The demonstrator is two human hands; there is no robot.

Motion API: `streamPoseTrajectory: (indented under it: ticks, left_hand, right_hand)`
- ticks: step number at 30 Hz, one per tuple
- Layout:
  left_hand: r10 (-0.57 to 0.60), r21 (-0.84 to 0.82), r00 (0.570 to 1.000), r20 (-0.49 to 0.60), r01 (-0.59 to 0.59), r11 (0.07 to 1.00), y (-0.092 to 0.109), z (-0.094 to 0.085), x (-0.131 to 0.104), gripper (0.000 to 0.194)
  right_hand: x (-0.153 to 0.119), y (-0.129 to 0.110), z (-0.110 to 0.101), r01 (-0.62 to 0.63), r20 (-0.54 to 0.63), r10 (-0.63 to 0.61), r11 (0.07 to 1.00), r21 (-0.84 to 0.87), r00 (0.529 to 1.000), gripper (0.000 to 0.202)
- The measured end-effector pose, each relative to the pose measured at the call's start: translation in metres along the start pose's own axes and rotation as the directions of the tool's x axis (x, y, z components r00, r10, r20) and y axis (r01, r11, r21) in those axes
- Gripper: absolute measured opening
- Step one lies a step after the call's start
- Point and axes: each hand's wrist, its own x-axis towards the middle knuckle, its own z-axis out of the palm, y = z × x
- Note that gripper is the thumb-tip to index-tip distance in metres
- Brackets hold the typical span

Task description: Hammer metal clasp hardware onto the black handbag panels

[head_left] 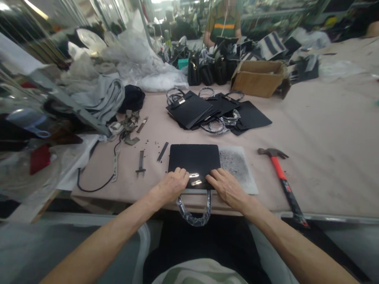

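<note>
A black handbag panel (194,156) lies at the table's front edge, with two shiny metal fittings (194,175) near its lower side. Its plastic-wrapped handle (194,219) hangs toward me over the edge. My left hand (174,182) is closed on the panel's near left part, fingertips beside the fittings. On the other side, my right hand (226,186) grips the near right part with bent fingers; both thumbs are mostly hidden. Under the panel, a white board (239,169) with dark specks sticks out to the right.
A claw hammer (280,169) lies at right. Calipers (141,163) and a dark metal strip (162,152) lie at left. Behind are stacked black panels with wrapped handles (192,108), a cardboard box (257,79), black bags (194,69) and plastic wrap (133,59). A person (223,23) is beyond.
</note>
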Motion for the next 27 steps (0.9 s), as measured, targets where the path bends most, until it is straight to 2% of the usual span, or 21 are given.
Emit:
streamPoseTrajectory:
  ticks: [4, 7, 9, 11, 12, 15, 17, 19, 21, 22, 25, 26, 27]
  left_hand:
    - [0.071, -0.012, 0.997, 0.02, -0.071, 0.997, -0.004, -0.003, 0.0, 0.028]
    - [0.041, -0.032, 0.999, 0.001, -0.041, 0.999, -0.005, 0.0, -0.001, 0.028]
    - [0.026, -0.052, 0.999, -0.043, -0.028, 0.998, -0.01, 0.009, -0.005, 0.023]
    - [0.067, -0.125, 0.986, -0.153, -0.087, 0.988, -0.019, 0.024, -0.015, 0.024]
    - [0.094, -0.176, 0.966, -0.239, -0.138, 0.975, -0.024, 0.033, -0.022, 0.027]
    - [0.076, -0.305, 0.865, -0.496, -0.256, 0.917, -0.036, 0.059, -0.041, 0.034]
    - [-0.021, -0.395, 0.831, -0.556, -0.241, 0.887, -0.034, 0.069, -0.05, 0.035]
    - [-0.154, -0.511, 0.823, -0.547, -0.183, 0.84, -0.027, 0.073, -0.052, 0.035]
    - [-0.322, -0.634, 0.794, -0.516, -0.101, 0.767, -0.017, 0.074, -0.05, 0.032]
    - [-0.421, -0.69, 0.764, -0.489, -0.042, 0.723, -0.012, 0.073, -0.048, 0.03]
    - [-0.708, -0.815, 0.614, -0.349, 0.174, 0.553, -0.001, 0.074, -0.04, 0.029]
    - [-0.76, -0.833, 0.573, -0.307, 0.225, 0.505, 0.003, 0.075, -0.037, 0.032]
    - [-0.785, -0.841, 0.552, -0.279, 0.254, 0.477, 0.007, 0.076, -0.035, 0.035]
  right_hand:
    - [-0.005, -0.001, 0.01, -0.036, -0.099, 0.042, 0.997, 0.062, 0.994, 0.025]
    - [-0.009, 0.0, 0.019, -0.036, -0.21, 0.068, 0.987, 0.156, 0.975, 0.028]
    - [-0.01, 0.001, 0.024, -0.022, -0.243, 0.072, 0.979, 0.204, 0.967, 0.029]
    - [-0.011, 0.0, 0.027, -0.011, -0.259, 0.075, 0.971, 0.238, 0.963, 0.028]
    - [-0.011, 0.0, 0.028, -0.009, -0.268, 0.08, 0.966, 0.257, 0.96, 0.027]
    - [-0.012, -0.001, 0.031, -0.009, -0.294, 0.108, 0.947, 0.32, 0.95, 0.027]
    - [-0.013, 0.0, 0.03, -0.013, -0.307, 0.132, 0.933, 0.361, 0.943, 0.03]
    - [-0.013, 0.002, 0.027, -0.015, -0.315, 0.164, 0.905, 0.426, 0.935, 0.033]
    - [-0.013, 0.005, 0.023, -0.013, -0.306, 0.201, 0.853, 0.521, 0.931, 0.031]
    - [-0.013, 0.005, 0.021, -0.014, -0.298, 0.217, 0.828, 0.56, 0.93, 0.028]
    - [-0.012, 0.003, 0.02, -0.062, -0.306, 0.271, 0.831, 0.553, 0.913, 0.019]
    - [-0.011, 0.001, 0.02, -0.095, -0.317, 0.294, 0.85, 0.518, 0.902, 0.018]
    - [-0.011, 0.0, 0.022, -0.13, -0.327, 0.318, 0.864, 0.486, 0.89, 0.02]
